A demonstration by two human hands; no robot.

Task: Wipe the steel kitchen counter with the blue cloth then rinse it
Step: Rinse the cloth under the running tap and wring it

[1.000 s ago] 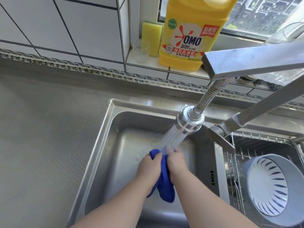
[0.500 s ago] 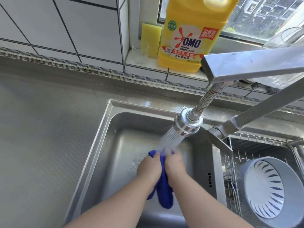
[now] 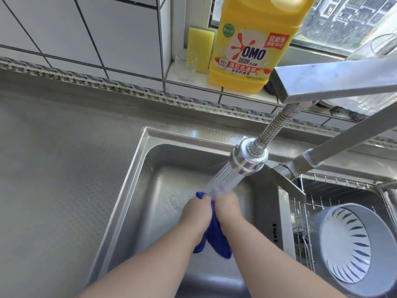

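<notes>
I see both hands, left hand [image 3: 196,214] and right hand [image 3: 227,206], pressed together gripping the blue cloth [image 3: 216,237] under the faucet spray [image 3: 224,179], lower centre, so it rinses.

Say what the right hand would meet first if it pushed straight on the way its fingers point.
Probably the spray from the faucet head, already falling on the right hand and blue cloth; beyond that, the sink's back wall. Depth is unclear.

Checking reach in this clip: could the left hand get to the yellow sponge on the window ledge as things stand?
Probably not at once: the left hand grips the blue cloth under the spray, and the sponge stands far back, partly behind a glass.
</notes>
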